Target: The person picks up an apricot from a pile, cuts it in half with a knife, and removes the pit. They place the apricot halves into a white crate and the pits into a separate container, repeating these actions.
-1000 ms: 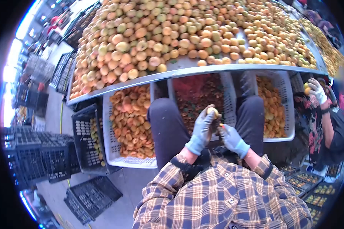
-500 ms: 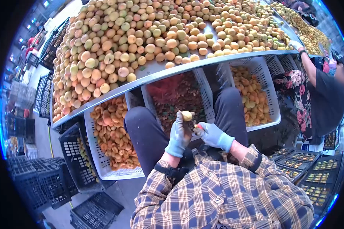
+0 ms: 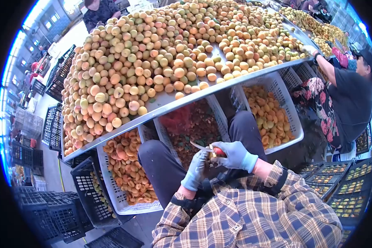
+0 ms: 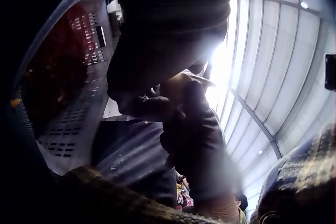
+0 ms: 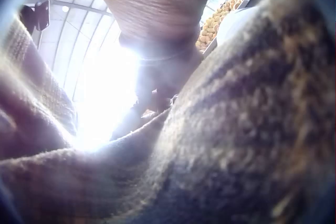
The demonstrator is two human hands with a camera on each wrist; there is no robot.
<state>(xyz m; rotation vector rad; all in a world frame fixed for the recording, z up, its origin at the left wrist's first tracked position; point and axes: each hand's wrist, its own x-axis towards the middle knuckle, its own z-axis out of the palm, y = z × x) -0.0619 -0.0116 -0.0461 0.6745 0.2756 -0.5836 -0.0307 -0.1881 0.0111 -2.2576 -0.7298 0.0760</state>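
Between the knees in the head view, my gloved right hand grips a red-handled knife, its curved blade pointing left. My gloved left hand is just left of it, fingers curled at a pale yellow fruit mostly covered by the hands. The left wrist view shows the fruit held between the dark left hand and the right hand, with the blade beside it. In the right wrist view, sleeve cloth hides most of the hand.
A metal-edged table bears a large fruit heap. Below stand white crates of halved fruit and one of dark scraps. Black crates stand left. Another person sits right, an arm at the table.
The right hand has turned, bringing the blade into view above the left hand. The fruit, plain above the left fingers before, is now largely covered. The head view has shifted.
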